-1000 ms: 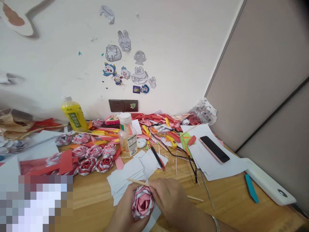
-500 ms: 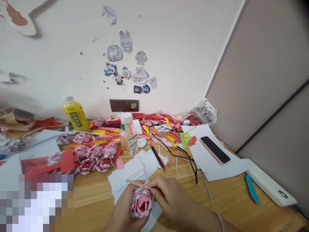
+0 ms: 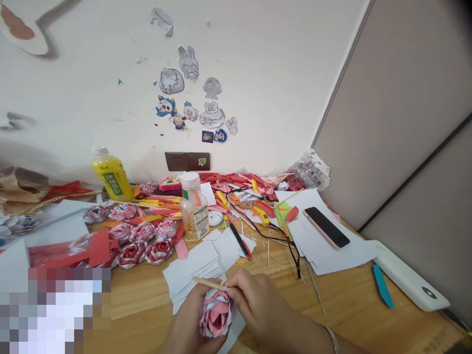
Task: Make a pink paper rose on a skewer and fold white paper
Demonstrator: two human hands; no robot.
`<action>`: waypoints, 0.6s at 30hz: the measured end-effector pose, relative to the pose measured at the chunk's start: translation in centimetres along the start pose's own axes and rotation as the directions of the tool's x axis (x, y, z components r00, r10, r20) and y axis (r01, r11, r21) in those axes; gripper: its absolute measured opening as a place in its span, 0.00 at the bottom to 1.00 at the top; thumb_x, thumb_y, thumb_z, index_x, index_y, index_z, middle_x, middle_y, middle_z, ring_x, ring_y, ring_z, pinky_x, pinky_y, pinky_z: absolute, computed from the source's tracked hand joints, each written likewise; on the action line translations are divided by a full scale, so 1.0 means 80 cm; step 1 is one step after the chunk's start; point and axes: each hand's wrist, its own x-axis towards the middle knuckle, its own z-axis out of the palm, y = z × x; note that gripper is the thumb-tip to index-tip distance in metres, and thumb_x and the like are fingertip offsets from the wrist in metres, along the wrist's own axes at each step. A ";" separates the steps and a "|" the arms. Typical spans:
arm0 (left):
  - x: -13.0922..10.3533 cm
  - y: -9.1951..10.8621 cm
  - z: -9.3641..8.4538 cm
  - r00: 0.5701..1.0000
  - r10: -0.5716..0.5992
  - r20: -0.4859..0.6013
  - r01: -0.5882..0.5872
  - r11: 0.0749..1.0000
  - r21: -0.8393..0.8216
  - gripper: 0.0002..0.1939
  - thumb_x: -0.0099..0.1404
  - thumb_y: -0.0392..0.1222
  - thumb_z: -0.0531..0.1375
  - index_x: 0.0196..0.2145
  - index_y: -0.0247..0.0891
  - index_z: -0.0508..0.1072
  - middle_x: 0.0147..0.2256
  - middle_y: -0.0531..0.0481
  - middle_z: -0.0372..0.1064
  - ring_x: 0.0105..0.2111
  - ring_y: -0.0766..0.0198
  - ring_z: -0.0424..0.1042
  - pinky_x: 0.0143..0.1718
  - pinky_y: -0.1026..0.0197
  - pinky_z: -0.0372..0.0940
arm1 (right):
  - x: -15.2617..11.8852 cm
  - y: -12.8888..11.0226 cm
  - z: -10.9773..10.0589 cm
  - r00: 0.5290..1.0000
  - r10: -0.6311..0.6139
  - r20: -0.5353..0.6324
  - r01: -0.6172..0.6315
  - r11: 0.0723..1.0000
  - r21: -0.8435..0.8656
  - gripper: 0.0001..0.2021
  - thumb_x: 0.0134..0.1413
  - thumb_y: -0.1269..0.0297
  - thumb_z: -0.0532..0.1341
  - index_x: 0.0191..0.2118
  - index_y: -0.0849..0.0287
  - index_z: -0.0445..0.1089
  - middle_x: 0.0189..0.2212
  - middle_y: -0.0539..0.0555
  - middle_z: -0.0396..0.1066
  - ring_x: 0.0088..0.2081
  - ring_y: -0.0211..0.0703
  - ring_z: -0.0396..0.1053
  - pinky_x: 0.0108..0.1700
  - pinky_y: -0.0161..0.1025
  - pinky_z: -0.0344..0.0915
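Note:
A pink and white paper rose [image 3: 216,313] is held in my left hand [image 3: 190,322], whose fingers wrap round its left side and underside. My right hand [image 3: 258,300] is closed at the rose's upper right, thumb and index finger pinching the right end of a thin wooden stick [image 3: 206,282]. That stick lies across the top edge of the rose, its left end reaching past my left thumb. White paper sheets [image 3: 191,270] lie on the table just beyond my hands.
Several paper roses [image 3: 132,252] and red strips sit at the left. A clear jar [image 3: 194,211], a yellow drink bottle [image 3: 113,177] and a pile of coloured strips stand behind. At the right are a phone [image 3: 327,227], a white device [image 3: 409,278] and a teal piece [image 3: 382,286].
The whole view has shifted slightly, with wall and table items a little further left. Both hands keep nearly the same hold on rose and stick.

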 end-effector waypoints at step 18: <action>0.004 0.003 -0.002 0.992 0.125 0.012 -0.125 0.992 0.024 0.16 0.48 0.36 0.58 0.37 0.41 0.68 0.33 0.49 0.72 0.32 0.57 0.72 0.33 0.59 0.68 | 0.004 -0.002 -0.014 0.999 0.051 -0.001 -0.051 0.997 -0.061 0.09 0.58 0.59 0.51 0.38 0.56 0.64 0.24 0.48 0.69 0.24 0.37 0.65 0.24 0.33 0.51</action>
